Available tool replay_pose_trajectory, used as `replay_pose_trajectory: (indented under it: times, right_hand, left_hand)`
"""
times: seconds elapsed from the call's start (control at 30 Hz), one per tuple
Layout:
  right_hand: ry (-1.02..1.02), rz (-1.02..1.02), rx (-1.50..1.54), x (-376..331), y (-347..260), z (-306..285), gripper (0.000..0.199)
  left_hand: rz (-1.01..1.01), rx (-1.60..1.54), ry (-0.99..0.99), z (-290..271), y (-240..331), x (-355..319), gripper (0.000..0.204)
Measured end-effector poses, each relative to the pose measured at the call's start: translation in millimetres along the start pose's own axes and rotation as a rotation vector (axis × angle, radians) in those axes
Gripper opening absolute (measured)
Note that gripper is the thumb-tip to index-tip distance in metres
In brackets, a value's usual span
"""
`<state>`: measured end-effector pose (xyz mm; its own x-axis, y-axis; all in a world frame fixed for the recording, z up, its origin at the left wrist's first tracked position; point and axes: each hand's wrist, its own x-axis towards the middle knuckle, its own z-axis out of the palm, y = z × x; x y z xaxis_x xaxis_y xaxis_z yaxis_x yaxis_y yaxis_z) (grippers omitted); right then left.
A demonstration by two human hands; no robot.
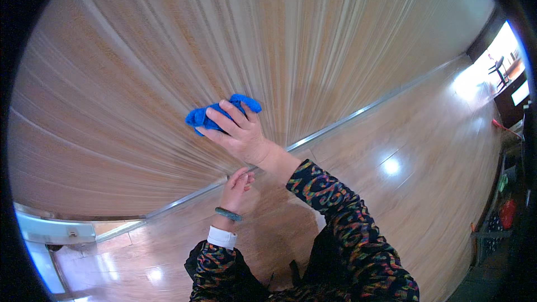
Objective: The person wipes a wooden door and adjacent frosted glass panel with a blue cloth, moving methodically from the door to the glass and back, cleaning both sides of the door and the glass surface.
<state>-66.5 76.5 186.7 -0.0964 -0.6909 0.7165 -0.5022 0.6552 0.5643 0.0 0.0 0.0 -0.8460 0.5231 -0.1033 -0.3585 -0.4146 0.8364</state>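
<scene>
My right hand (239,136) presses a crumpled blue cloth (215,113) against the striped wall (184,61). Its fingers lie over the cloth, which shows beyond the fingertips and between them. Lower and to the left is my left hand (238,185), its fingers curled in loosely with nothing seen in them. It is close to the metal strip at the foot of the wall; I cannot tell whether it touches. A dark green bangle (228,214) and a white cuff (222,237) circle my left wrist.
A shiny metal skirting strip (347,118) runs between the wall and the wood-look floor (358,173). A white fixture (56,229) stands at the far left. On the right, dark shelving (495,235) holds a red item (507,213). Bright light comes from the far right.
</scene>
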Motion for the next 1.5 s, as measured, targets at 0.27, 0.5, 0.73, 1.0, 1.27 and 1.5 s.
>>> replay_pose_trajectory:
  times: [0.27,0.5,0.73,1.0,1.27,1.5]
  right_hand:
    - [0.351,0.575,-0.334,4.5,102.9,-92.3,0.032]
    - [0.287,0.432,-0.192,34.8,84.4,-71.2,0.033]
    - [-0.093,0.226,0.079,22.5,25.9,-74.7,0.032]
    - [0.117,0.597,-0.355,5.3,74.5,-157.1,0.034]
    - [-0.094,0.481,-0.296,76.5,10.0,-102.6,0.030]
    - [-0.034,0.467,-0.288,91.9,-15.1,-119.4,0.037]
  left_hand:
    - [-0.076,0.026,-0.001,-10.2,0.6,-11.7,0.032]
    - [-0.147,0.096,0.032,0.1,-4.6,-9.8,0.032]
    - [-0.196,0.285,0.079,-14.8,-4.6,-26.9,0.030]
    - [-0.163,0.285,0.318,-36.4,-43.3,-55.8,0.021]
    - [0.470,0.546,0.648,7.9,75.7,-84.6,0.020]
    - [1.113,0.451,0.625,75.5,184.3,-103.4,0.033]
